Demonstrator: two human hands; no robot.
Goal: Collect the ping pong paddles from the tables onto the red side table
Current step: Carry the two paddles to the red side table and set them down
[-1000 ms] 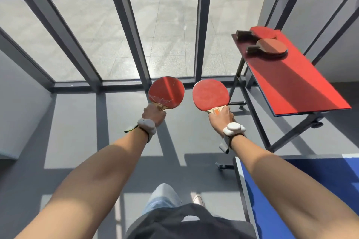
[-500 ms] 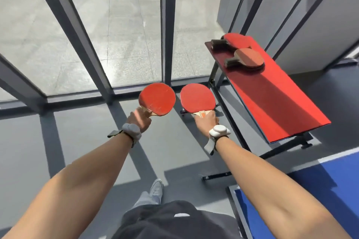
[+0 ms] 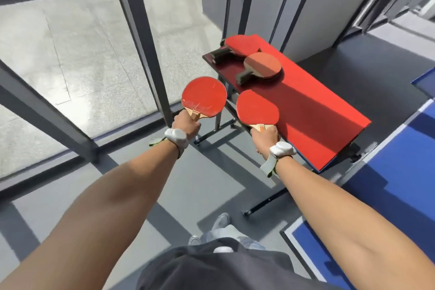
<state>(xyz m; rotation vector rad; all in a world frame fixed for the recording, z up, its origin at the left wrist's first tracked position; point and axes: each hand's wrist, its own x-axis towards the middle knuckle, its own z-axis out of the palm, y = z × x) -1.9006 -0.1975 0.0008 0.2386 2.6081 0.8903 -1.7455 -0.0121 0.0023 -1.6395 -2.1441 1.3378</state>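
You had four paddles in view: two in your hands and two already lying on the red side table (image 3: 329,129).

Left of centre, your left hand (image 3: 186,125) was clamped round the handle of the left-hand paddle (image 3: 204,97). Its long axis ran from the handle at lower left up to the round red blade, which pointed toward the top of the frame, over the grey floor and clear of the table.

Just right of centre, your right hand (image 3: 266,136) was closed on the handle of the right-hand paddle (image 3: 257,108). Its blade pointed up and slightly left, overlapping the near left edge of the table; whether it touched the top I cannot tell.

Further up, the brownish-red paddle (image 3: 262,65) lay flat, dark handle pointing lower left. Behind it, at the table's far end, the bright red paddle (image 3: 242,45) lay flat too, handle pointing left.

At the right edge of the frame ran one blue ping pong table (image 3: 388,183).
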